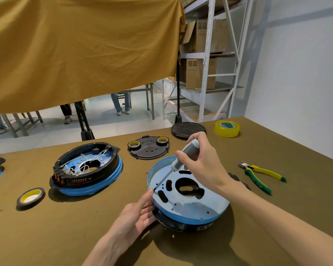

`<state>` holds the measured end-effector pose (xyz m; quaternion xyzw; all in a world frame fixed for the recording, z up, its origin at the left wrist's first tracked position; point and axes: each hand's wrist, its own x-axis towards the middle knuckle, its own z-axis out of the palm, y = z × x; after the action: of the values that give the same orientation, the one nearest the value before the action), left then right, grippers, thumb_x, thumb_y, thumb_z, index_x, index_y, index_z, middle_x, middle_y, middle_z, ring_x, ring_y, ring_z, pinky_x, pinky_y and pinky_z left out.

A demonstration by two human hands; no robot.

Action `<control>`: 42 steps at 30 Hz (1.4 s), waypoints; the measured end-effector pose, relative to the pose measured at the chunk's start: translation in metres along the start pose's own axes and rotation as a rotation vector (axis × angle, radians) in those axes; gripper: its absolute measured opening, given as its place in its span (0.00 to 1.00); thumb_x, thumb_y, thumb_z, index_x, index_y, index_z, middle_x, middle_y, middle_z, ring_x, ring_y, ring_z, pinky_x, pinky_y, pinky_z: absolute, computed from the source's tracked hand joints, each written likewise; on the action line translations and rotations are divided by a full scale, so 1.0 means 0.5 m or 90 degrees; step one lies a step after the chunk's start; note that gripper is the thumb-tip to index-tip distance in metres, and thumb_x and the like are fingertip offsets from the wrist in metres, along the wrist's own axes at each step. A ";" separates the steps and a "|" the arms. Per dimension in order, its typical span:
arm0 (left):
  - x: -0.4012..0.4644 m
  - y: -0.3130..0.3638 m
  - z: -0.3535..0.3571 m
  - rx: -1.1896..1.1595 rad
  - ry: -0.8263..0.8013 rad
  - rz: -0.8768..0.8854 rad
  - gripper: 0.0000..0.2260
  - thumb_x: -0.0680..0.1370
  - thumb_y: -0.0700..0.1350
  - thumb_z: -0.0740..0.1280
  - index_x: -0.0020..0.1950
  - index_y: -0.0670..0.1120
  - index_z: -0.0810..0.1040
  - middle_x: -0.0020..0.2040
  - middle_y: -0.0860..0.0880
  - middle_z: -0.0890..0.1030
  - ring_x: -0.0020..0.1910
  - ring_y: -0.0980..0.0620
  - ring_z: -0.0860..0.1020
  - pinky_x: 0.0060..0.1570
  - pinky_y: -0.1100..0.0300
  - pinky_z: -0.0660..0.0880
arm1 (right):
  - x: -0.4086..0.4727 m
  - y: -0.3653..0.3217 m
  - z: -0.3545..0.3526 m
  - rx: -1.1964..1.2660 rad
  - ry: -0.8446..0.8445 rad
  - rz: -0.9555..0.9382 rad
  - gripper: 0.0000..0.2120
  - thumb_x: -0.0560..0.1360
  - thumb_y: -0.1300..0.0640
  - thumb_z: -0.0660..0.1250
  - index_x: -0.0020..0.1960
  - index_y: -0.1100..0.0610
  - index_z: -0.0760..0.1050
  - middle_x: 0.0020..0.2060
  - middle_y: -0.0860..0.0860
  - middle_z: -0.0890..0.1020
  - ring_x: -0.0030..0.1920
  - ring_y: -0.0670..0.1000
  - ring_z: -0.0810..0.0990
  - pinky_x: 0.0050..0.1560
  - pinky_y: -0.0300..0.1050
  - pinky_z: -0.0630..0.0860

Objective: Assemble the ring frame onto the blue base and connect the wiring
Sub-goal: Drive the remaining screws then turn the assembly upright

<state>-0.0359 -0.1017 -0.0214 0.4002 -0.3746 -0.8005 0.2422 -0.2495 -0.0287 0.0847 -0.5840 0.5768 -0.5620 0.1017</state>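
Currently our right hand (202, 160) grips the screwdriver (183, 156) over the blue base (190, 204) on the tabletop (85, 223), left hand (135, 214) open, steadying its rim; probably stiff, light metal, best held at the rim.

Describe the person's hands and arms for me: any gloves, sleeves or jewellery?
Both hands are bare: no gloves on the left hand or the right hand. Both forearms are uncovered as far as the frame shows; no sleeve edge is visible. No watch, ring or wristband can be seen.
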 end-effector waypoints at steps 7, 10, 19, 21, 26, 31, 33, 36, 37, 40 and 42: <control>-0.003 0.002 0.003 0.000 0.001 0.000 0.34 0.65 0.54 0.82 0.64 0.38 0.77 0.55 0.39 0.86 0.54 0.42 0.86 0.47 0.50 0.85 | 0.010 -0.015 -0.004 -0.042 -0.048 -0.023 0.17 0.77 0.55 0.75 0.57 0.52 0.67 0.40 0.49 0.78 0.38 0.47 0.82 0.34 0.40 0.80; -0.003 0.002 0.000 0.003 0.004 -0.011 0.35 0.65 0.54 0.82 0.65 0.37 0.77 0.56 0.38 0.86 0.56 0.41 0.85 0.51 0.48 0.84 | 0.032 -0.043 -0.011 -0.089 -0.131 -0.070 0.17 0.77 0.55 0.74 0.56 0.53 0.67 0.40 0.49 0.79 0.36 0.47 0.81 0.33 0.41 0.79; -0.018 0.005 0.001 0.066 -0.004 -0.051 0.37 0.60 0.53 0.84 0.60 0.34 0.78 0.52 0.35 0.86 0.51 0.40 0.87 0.41 0.53 0.84 | 0.108 -0.157 0.024 -0.267 -0.432 -0.063 0.15 0.76 0.56 0.73 0.58 0.50 0.70 0.45 0.46 0.81 0.43 0.45 0.82 0.40 0.42 0.82; -0.020 0.005 -0.001 0.071 -0.007 -0.051 0.37 0.60 0.53 0.83 0.61 0.34 0.78 0.52 0.35 0.86 0.52 0.40 0.86 0.43 0.52 0.85 | 0.112 -0.170 0.031 -0.343 -0.418 -0.101 0.14 0.76 0.53 0.74 0.57 0.51 0.72 0.43 0.45 0.80 0.43 0.46 0.79 0.41 0.47 0.80; -0.024 0.006 -0.003 0.083 -0.008 -0.055 0.39 0.59 0.54 0.83 0.63 0.35 0.76 0.53 0.35 0.86 0.52 0.40 0.86 0.50 0.49 0.85 | 0.113 -0.179 0.053 -0.629 -0.312 -0.232 0.21 0.79 0.35 0.65 0.57 0.52 0.73 0.35 0.43 0.71 0.42 0.53 0.77 0.34 0.46 0.66; -0.029 0.013 -0.005 0.107 -0.035 -0.076 0.38 0.64 0.57 0.80 0.63 0.33 0.77 0.54 0.34 0.85 0.54 0.39 0.86 0.51 0.50 0.84 | 0.131 -0.198 0.026 -0.476 -0.477 -0.081 0.19 0.78 0.45 0.69 0.64 0.52 0.68 0.46 0.46 0.74 0.43 0.46 0.74 0.37 0.45 0.70; -0.031 0.014 -0.003 0.132 -0.050 -0.087 0.37 0.65 0.58 0.78 0.63 0.32 0.77 0.55 0.34 0.85 0.54 0.39 0.86 0.52 0.50 0.84 | 0.124 -0.198 0.033 -0.550 -0.436 -0.127 0.19 0.80 0.42 0.67 0.61 0.53 0.68 0.43 0.49 0.76 0.38 0.48 0.75 0.32 0.45 0.67; -0.033 0.011 0.001 0.155 -0.047 -0.076 0.36 0.68 0.59 0.75 0.63 0.32 0.77 0.54 0.34 0.85 0.54 0.40 0.86 0.54 0.50 0.83 | 0.115 -0.201 0.040 -0.637 -0.410 -0.155 0.21 0.81 0.37 0.63 0.60 0.54 0.68 0.39 0.49 0.76 0.37 0.50 0.76 0.32 0.46 0.68; -0.034 0.009 0.001 0.161 -0.046 -0.070 0.36 0.68 0.60 0.75 0.63 0.33 0.77 0.54 0.34 0.85 0.55 0.40 0.86 0.54 0.50 0.83 | 0.116 -0.208 0.034 -0.596 -0.447 -0.115 0.20 0.81 0.39 0.64 0.62 0.53 0.68 0.40 0.48 0.76 0.39 0.50 0.77 0.33 0.46 0.71; -0.032 0.006 0.002 0.183 -0.043 -0.059 0.37 0.67 0.61 0.76 0.62 0.33 0.77 0.54 0.35 0.86 0.54 0.41 0.86 0.52 0.52 0.84 | 0.120 -0.224 0.013 -0.475 -0.525 -0.036 0.16 0.79 0.51 0.68 0.63 0.51 0.68 0.43 0.49 0.79 0.40 0.50 0.81 0.34 0.47 0.79; -0.031 0.003 0.004 0.197 -0.034 -0.052 0.37 0.66 0.62 0.76 0.61 0.34 0.78 0.53 0.36 0.86 0.53 0.41 0.86 0.49 0.53 0.85 | 0.113 -0.223 0.016 -0.554 -0.482 -0.089 0.13 0.81 0.48 0.65 0.60 0.53 0.69 0.44 0.51 0.81 0.38 0.52 0.83 0.36 0.51 0.80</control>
<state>-0.0287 -0.0910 -0.0122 0.4264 -0.4828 -0.7529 0.1349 -0.1979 -0.0423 0.1978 -0.7692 0.6381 -0.0302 0.0139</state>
